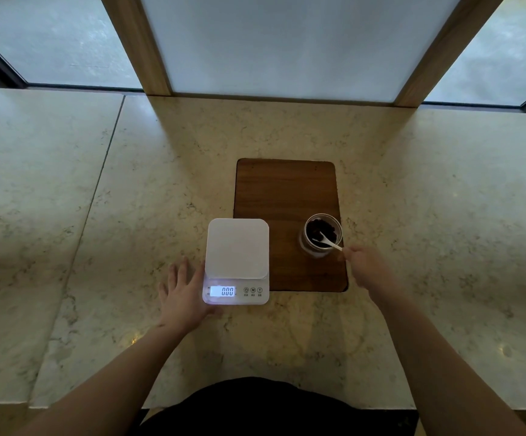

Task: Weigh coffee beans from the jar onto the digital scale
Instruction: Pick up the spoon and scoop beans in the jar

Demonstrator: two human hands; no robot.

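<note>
Head view. The left hand lies flat, fingers spread, on the marble counter, its thumb side touching the left edge of the white digital scale. The lit display, just right of this hand, reads 000; the weighing platform is bare. The right hand pinches the handle of a white spoon, whose bowl dips into the coffee beans in the open glass jar, up and left of this hand. The jar stands on a wooden board.
</note>
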